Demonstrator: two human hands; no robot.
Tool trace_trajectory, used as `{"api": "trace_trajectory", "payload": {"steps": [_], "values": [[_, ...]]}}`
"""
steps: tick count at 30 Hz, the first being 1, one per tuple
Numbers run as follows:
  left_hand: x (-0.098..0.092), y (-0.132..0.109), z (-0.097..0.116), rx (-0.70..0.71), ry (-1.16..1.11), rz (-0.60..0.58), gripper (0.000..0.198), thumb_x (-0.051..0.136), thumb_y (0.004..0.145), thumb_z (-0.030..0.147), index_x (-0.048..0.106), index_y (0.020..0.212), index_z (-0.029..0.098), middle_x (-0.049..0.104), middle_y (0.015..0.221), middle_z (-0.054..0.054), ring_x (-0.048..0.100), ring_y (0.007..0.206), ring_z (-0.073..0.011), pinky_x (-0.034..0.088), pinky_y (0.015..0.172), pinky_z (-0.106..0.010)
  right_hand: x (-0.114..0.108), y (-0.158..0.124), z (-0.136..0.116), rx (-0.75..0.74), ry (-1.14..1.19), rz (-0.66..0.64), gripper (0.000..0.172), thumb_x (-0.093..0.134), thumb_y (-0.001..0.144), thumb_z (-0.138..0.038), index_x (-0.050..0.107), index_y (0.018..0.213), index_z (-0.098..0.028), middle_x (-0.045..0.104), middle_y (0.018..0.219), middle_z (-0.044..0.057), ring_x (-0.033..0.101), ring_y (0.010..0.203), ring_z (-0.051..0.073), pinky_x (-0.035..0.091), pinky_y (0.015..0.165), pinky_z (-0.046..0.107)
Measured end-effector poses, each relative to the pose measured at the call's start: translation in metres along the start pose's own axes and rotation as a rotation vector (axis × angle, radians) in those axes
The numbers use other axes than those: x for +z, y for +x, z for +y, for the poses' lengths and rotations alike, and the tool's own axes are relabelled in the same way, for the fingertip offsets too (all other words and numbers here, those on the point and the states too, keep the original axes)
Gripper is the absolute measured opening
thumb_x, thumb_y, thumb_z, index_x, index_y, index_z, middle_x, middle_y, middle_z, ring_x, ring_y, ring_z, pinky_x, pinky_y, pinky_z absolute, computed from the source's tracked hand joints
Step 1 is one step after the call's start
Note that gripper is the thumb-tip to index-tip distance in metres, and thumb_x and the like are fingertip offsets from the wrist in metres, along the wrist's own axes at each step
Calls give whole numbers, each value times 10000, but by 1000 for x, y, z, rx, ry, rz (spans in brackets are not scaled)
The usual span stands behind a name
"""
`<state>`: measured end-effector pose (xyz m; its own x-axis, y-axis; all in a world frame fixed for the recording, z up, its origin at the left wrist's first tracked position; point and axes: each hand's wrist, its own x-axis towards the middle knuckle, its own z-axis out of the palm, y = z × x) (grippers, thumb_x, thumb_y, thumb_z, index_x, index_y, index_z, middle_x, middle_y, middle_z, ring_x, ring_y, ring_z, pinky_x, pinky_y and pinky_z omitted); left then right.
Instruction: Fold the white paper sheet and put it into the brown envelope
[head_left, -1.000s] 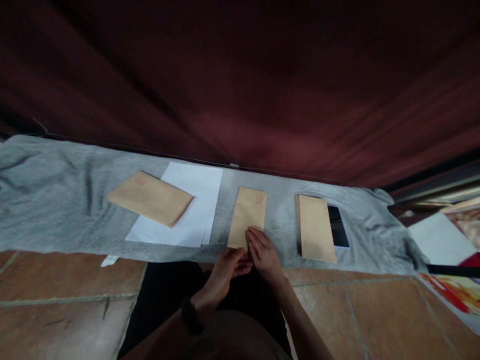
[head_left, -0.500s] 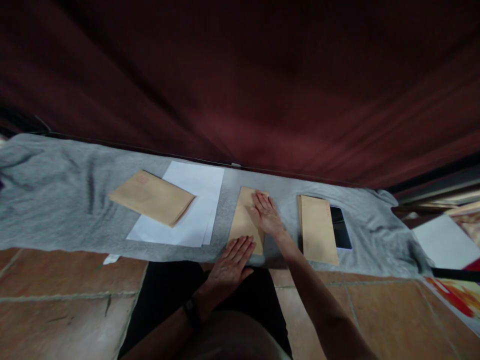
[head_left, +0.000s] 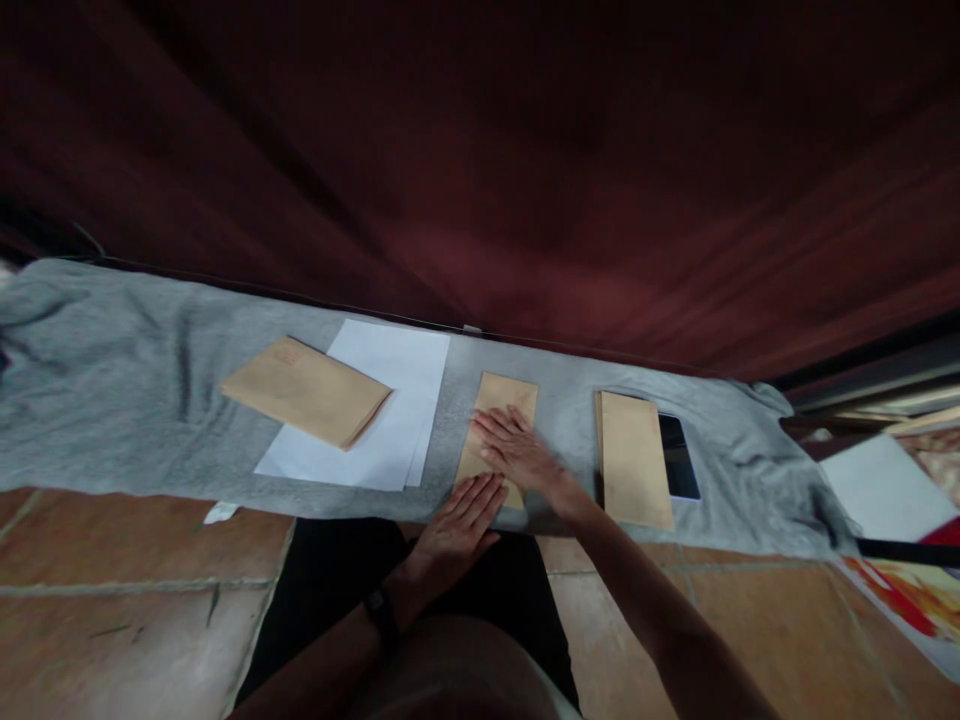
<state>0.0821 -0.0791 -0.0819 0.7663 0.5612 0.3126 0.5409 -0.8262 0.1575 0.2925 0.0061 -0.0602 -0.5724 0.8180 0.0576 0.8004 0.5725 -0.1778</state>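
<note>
A brown paper envelope (head_left: 507,389) lies on the grey cloth in front of me, its long side running away from my body. Flat on its near end rests my left hand (head_left: 459,528), fingers stretched out. My right hand (head_left: 517,448) lies across the middle of the same envelope, palm down with the fingers extended and pointing left. Neither hand grasps anything. Parts of the envelope are hidden under both hands.
At left, a stack of brown envelopes (head_left: 307,392) overlaps white paper sheets (head_left: 397,362). More envelopes (head_left: 636,460) lie at right, partly over a dark phone-like device (head_left: 678,458). Grey cloth (head_left: 112,400) covers the narrow surface; a dark red curtain (head_left: 480,180) stands behind.
My right hand has slid nearer and to the left over the envelope, from its far right edge to its middle. My left hand has stayed almost in place.
</note>
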Motion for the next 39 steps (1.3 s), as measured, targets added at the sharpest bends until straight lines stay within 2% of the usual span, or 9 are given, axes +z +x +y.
{"api": "trace_trajectory", "payload": {"steps": [4,7,10,13,16,21,25,32,39], "values": [[4,-5,0,-19,-8,34,561,486,1019,402,425,1518,153,506,1539,-98,443,1446,-235,318,1224,-393,-1,-15,-19,-32,50,7,481,391,1076,-349,379,1552,-279,399,1610,-7,330,1505,192,184,1278,485],[10,-10,1,-37,-6,39,526,504,1011,419,502,1460,143,573,1478,-111,498,1404,-246,353,1202,-396,0,-25,-30,-35,87,8,498,393,1077,-362,356,1563,-258,405,1606,7,338,1502,182,208,1276,469],[16,-16,2,-41,-17,41,474,531,996,421,581,1379,144,645,1395,-108,527,1377,-256,347,1208,-421,1,-36,-38,-41,129,18,512,371,1084,-377,324,1576,-244,396,1610,13,342,1499,161,234,1272,447],[18,-19,2,-56,-18,44,470,552,983,431,601,1354,146,666,1364,-107,506,1395,-264,319,1226,-443,2,-47,-44,-22,169,59,483,373,1084,-360,365,1559,-271,442,1583,6,382,1477,139,279,1258,423],[14,-19,1,-44,-10,47,476,530,995,404,574,1387,137,638,1402,-111,480,1417,-252,300,1239,-435,4,-59,-53,11,183,96,477,364,1083,-329,377,1555,-259,472,1563,22,412,1459,142,310,1244,417],[3,-13,2,-27,35,51,527,468,1021,406,500,1457,112,540,1506,-122,450,1441,-237,287,1242,-412,11,-83,-78,133,77,162,619,425,1056,-394,271,1597,-135,394,1605,110,342,1503,225,300,1247,451],[0,-12,7,-52,104,46,586,468,1019,379,398,1527,96,446,1577,-127,382,1483,-242,263,1250,-412,20,-97,-93,206,6,195,677,438,1049,-412,207,1610,-111,339,1629,134,301,1521,252,279,1250,487],[-7,-16,1,-120,170,13,680,491,1003,428,314,1573,103,383,1608,-139,349,1500,-266,293,1235,-411,23,-107,-92,236,-35,192,661,444,1046,-384,208,1615,-143,351,1629,107,319,1513,241,282,1251,472],[-11,-22,-5,-178,157,-7,762,502,977,452,242,1598,94,369,1610,-165,319,1512,-290,273,1247,-435,17,-112,-99,289,-23,211,678,442,1048,-387,190,1615,-113,347,1626,146,308,1517,266,296,1245,506]]}}
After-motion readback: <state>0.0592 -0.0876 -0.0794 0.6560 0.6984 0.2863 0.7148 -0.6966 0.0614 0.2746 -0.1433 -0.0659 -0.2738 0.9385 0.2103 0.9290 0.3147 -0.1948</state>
